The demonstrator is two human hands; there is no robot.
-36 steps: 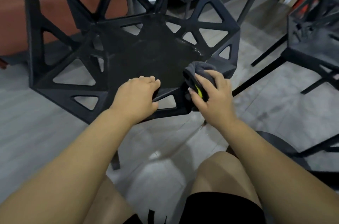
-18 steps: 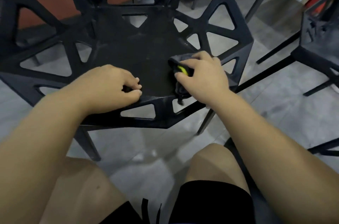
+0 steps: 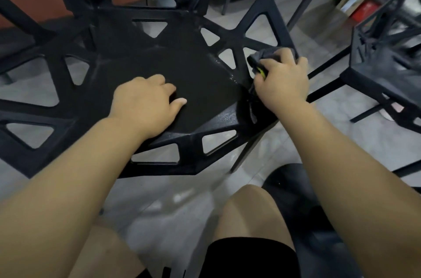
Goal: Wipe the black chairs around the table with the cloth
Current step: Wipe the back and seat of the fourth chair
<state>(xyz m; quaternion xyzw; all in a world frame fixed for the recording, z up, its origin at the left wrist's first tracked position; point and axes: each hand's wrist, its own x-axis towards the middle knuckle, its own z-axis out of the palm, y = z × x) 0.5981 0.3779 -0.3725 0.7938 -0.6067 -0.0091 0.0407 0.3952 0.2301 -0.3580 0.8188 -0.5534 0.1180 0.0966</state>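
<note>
black chair (image 3: 182, 77) — triangular cutouts, grey cloth (image 3: 266, 54)

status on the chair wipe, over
Right hand grips cloth at seat's right edge. Left hand rests on chair seat. Nothing in the way.

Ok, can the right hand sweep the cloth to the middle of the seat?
Probably yes: the right hand grips the cloth on the right of the chair seat, and nothing lies between it and the middle.
</note>
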